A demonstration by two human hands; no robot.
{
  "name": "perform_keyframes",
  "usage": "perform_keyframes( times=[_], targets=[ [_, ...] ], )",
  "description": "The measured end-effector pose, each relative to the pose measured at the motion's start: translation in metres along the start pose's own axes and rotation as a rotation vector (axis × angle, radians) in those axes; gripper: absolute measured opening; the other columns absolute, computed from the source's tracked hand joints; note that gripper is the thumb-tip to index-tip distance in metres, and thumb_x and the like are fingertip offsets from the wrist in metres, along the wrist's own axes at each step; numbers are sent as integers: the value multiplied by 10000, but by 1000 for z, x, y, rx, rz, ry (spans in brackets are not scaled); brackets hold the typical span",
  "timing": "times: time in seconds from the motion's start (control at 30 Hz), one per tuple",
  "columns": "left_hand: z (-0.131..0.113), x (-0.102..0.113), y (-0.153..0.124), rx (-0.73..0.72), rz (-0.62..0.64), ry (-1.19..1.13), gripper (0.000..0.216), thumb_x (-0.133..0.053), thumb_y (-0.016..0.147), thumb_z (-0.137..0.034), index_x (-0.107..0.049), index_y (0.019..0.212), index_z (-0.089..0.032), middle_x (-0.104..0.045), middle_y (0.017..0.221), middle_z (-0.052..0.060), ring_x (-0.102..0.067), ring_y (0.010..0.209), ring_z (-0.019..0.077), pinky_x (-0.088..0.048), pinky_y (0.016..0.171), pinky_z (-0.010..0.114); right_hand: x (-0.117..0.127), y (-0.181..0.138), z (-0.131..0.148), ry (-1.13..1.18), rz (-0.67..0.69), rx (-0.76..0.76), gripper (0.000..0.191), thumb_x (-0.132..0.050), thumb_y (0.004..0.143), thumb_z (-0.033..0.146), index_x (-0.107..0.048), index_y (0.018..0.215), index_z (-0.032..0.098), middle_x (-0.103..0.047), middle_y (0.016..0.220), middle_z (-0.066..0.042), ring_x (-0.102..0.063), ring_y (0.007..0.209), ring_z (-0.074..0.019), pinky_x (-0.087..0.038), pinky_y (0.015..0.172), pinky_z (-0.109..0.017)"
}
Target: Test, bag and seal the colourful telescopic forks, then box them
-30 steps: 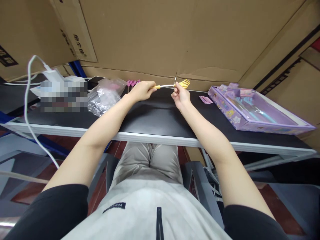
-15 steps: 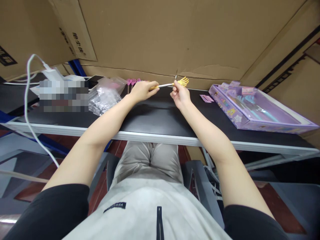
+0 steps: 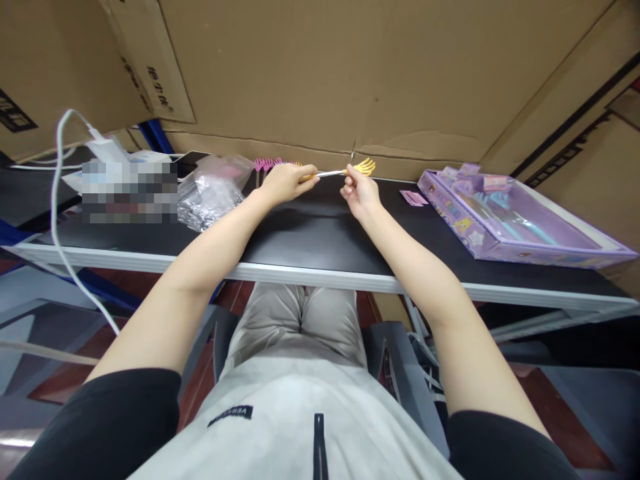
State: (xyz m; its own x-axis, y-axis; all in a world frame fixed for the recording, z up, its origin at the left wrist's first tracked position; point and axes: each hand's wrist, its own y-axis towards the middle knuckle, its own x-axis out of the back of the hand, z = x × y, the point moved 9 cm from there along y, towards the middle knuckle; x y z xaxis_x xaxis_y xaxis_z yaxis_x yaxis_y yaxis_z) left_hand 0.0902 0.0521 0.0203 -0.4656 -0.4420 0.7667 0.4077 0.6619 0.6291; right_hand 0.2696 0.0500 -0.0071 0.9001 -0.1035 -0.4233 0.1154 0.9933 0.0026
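Both hands up over the far edge of the black table [image 3: 310,233], holding one yellow scratcher [image 3: 345,171] between them. Left hand [image 3: 286,181] closed around the handle end. Right hand [image 3: 358,189] pinches the thin metal shaft just behind the claw head, fingers curled. Scratcher roughly level, above the tabletop, close to the cardboard wall [image 3: 350,73]. Pink scratchers [image 3: 267,163] lie just behind the left hand. Crumpled clear bag [image 3: 210,190] to the left, purple toy box [image 3: 505,217] well to the right.
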Motion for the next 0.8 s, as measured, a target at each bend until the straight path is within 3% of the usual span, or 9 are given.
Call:
perform_keyframes(
  times=[0.23, 0.47, 0.67, 0.8],
  targets=[
    [-3, 3, 3, -38, 11, -22, 266, -570, 1042, -414, -777, 1095, -255, -827, 963, 90, -777, 941, 294, -532, 827, 367, 6, 7, 9, 5, -47, 42, 543, -999, 788, 353, -471, 743, 235, -438, 532, 141, -382, 410, -14, -344, 433, -153],
    [15, 17, 2, -28, 7, -11, 248, -553, 1046, -356, -767, 1100, -244, -813, 1052, 103, -753, 1045, 307, -539, 895, 391, 59, 34, 47, 161, -241, 70, 414, -760, 990, 181, -446, 723, 224, -388, 501, 140, -299, 381, -4, -291, 393, -110],
    [10, 14, 11, -64, 13, -2, 245, -539, 1040, -316, -767, 1084, -237, -796, 1069, 112, -731, 1067, 307, -534, 901, 391, 79, 57, 63, 108, -264, 106, 417, -730, 999, 165, -440, 708, 232, -390, 501, 131, -319, 382, -27, -311, 391, -140],
    [16, 18, 8, -61, 25, -3, 227, -550, 1034, -311, -762, 1061, -232, -786, 1028, 108, -726, 1038, 305, -532, 903, 396, 96, 51, 74, 144, -312, 116, 423, -681, 1022, 131, -425, 699, 225, -370, 496, 136, -298, 373, -19, -288, 401, -135]
  ],
)
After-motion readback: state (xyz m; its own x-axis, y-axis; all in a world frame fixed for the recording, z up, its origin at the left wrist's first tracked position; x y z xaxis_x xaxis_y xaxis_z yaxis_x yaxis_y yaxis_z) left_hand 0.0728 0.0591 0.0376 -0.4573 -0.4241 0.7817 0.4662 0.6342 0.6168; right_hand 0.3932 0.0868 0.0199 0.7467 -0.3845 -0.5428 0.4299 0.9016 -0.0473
